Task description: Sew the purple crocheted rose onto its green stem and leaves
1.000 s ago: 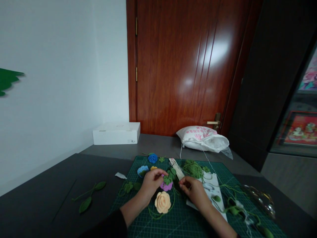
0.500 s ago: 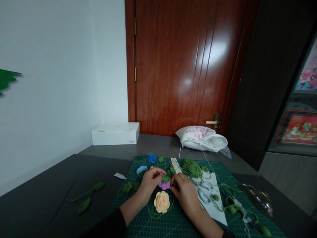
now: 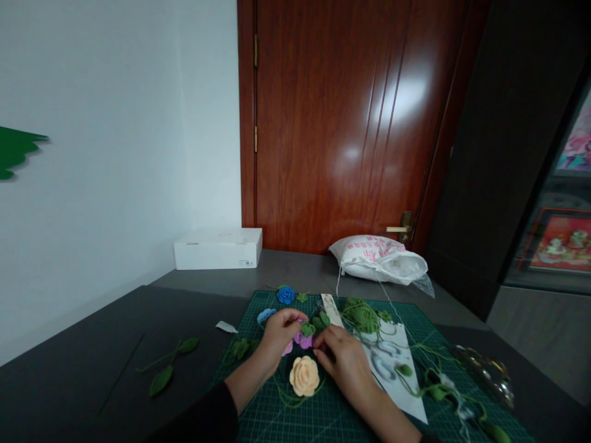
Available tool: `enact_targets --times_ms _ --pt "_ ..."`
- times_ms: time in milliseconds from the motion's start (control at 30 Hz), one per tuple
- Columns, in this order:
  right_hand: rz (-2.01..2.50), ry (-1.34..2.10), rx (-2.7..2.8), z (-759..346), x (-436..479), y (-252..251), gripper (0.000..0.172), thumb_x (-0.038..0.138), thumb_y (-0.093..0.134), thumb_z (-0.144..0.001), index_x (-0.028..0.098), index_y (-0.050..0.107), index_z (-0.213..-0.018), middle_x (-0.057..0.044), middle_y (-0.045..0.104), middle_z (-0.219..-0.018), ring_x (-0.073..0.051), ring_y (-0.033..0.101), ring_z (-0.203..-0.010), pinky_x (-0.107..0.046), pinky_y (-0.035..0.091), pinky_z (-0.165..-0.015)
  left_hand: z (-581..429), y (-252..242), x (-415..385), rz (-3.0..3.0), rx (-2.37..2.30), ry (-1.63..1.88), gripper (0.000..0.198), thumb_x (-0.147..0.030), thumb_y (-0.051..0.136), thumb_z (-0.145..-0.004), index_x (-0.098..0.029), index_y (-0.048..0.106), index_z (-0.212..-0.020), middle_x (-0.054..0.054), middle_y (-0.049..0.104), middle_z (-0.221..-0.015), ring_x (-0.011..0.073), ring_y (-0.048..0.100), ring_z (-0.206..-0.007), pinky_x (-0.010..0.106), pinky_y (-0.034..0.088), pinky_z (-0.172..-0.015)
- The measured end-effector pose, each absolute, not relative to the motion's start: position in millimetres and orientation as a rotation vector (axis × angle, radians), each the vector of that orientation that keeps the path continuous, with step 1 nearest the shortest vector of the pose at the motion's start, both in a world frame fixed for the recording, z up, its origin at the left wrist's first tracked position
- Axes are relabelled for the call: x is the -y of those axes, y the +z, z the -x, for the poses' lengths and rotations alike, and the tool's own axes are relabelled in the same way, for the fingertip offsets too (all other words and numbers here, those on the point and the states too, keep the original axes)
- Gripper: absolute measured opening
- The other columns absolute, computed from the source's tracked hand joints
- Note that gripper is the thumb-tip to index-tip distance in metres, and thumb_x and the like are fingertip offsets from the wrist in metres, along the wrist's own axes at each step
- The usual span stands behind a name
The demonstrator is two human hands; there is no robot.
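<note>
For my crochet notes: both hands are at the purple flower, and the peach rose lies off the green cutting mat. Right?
No: the head view shows the peach crocheted rose on the green cutting mat, not off it. The left hand and right hand are at the purple crocheted flower, as you said.

WALLS: white wall (image 3: 101, 154) rising left, green cut-out shape (image 3: 13, 151) hanging on it | DOOR: glossy reddish-brown wooden door (image 3: 332, 123) standing shut, brass lever handle (image 3: 399, 229) | FURNITURE: dark wardrobe panel (image 3: 503, 154) standing right, red framed picture (image 3: 563, 243) showing beyond | FLOOR: grey floor (image 3: 530, 326) showing lower right | LIGHT: soft daylight glaring on door
</note>
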State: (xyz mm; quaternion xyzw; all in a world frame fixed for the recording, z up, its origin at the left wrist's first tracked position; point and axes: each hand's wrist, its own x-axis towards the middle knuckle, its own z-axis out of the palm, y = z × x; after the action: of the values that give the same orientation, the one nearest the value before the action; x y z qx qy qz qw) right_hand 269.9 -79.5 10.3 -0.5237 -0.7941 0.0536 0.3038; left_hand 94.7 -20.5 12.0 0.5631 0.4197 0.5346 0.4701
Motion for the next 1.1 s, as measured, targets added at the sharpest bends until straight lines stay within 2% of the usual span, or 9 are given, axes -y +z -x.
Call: enact_targets --times_ms 233,400,500,600,667,733,800,933,1100 --pt "1.519 0.154 2.107 -258 65 -7 0.026 -0.001 0.054 -0.076 0.014 0.073 -0.086 -0.014 0.07 -0.096 -0.029 0.065 -0.091 -0.036 0.047 -0.079 -96 10 21 -1.348 -1.015 1.306 0.016 -0.011 0.063 -0.062 -0.014 0.074 -0.073 0.004 0.073 -0.072 0.0188 0.065 -0.068 0.027 0.046 -0.067" --pt "1.451 0.294 2.03 -261 58 -13 0.023 -0.001 0.05 -0.075 0.014 0.068 -0.077 -0.015 0.068 -0.089 -0.027 0.064 -0.084 -0.036 0.045 -0.078 -94 13 20 -1.315 -0.985 1.304 0.014 -0.013 0.068 -0.06 -0.014 0.075 -0.071 0.006 0.074 -0.072 0.0196 0.065 -0.069 0.028 0.047 -0.068" --pt "1.323 0.429 1.951 -273 60 -8 0.017 0.003 0.053 -0.075 0.017 0.062 -0.075 -0.01 0.066 -0.084 -0.024 0.061 -0.079 -0.035 0.044 -0.077 -90 15 16 -1.273 -0.957 1.338 0.015 -0.018 0.069 -0.06 -0.014 0.074 -0.074 0.008 0.075 -0.078 0.0199 0.066 -0.073 0.028 0.048 -0.07" --pt "1.165 0.598 1.816 -287 58 2 0.009 0.022 0.056 -0.085 0.02 0.056 -0.076 -0.004 0.06 -0.074 -0.018 0.056 -0.068 -0.03 0.043 -0.067 -85 18 14 -1.222 -0.92 1.372 0.017 -0.025 0.069 -0.063 -0.014 0.072 -0.075 0.008 0.074 -0.079 0.0193 0.067 -0.072 0.029 0.049 -0.07" --pt "1.065 0.737 1.697 -291 56 10 0.029 0.046 0.051 -0.09 0.022 0.049 -0.073 0.003 0.048 -0.059 -0.014 0.046 -0.053 -0.025 0.038 -0.052 -85 21 16 -1.208 -0.888 1.375 0.019 -0.028 0.069 -0.063 -0.014 0.071 -0.076 0.008 0.074 -0.079 0.0188 0.067 -0.07 0.029 0.05 -0.07" --pt "0.963 0.885 1.577 -290 56 21 0.045 0.067 0.043 -0.089 0.024 0.044 -0.074 0.009 0.034 -0.05 -0.01 0.031 -0.041 -0.021 0.026 -0.042 -87 27 20 -1.218 -0.854 1.366 0.019 -0.028 0.07 -0.064 -0.013 0.071 -0.076 0.009 0.074 -0.079 0.0184 0.067 -0.07 0.029 0.05 -0.069" --pt "0.859 1.007 1.468 -284 58 34 0.052 0.076 0.044 -0.084 0.024 0.045 -0.077 0.012 0.028 -0.05 -0.008 0.022 -0.039 -0.019 0.018 -0.039 -91 38 25 -1.254 -0.816 1.351 0.02 -0.028 0.071 -0.065 -0.013 0.071 -0.077 0.009 0.074 -0.08 0.0177 0.067 -0.069 0.028 0.05 -0.067" --pt "0.672 1.142 1.306 -272 64 75 0.05 0.069 0.059 -0.081 0.02 0.051 -0.078 0.013 0.026 -0.052 -0.005 0.014 -0.042 -0.019 0.015 -0.039 -97 75 34 -1.393 -0.71 1.323 0.018 -0.029 0.071 -0.07 -0.013 0.072 -0.079 0.009 0.074 -0.082 0.0179 0.067 -0.072 0.028 0.051 -0.07" --pt "0.509 1.14 1.183 -268 62 129 0.044 0.056 0.078 -0.071 0.017 0.058 -0.077 0.006 0.044 -0.066 -0.004 0.021 -0.046 -0.018 0.015 -0.039 -99 132 38 -1.612 -0.584 1.356 0.015 -0.022 0.069 -0.074 -0.014 0.072 -0.087 0.009 0.074 -0.092 0.0206 0.066 -0.086 0.03 0.051 -0.078"
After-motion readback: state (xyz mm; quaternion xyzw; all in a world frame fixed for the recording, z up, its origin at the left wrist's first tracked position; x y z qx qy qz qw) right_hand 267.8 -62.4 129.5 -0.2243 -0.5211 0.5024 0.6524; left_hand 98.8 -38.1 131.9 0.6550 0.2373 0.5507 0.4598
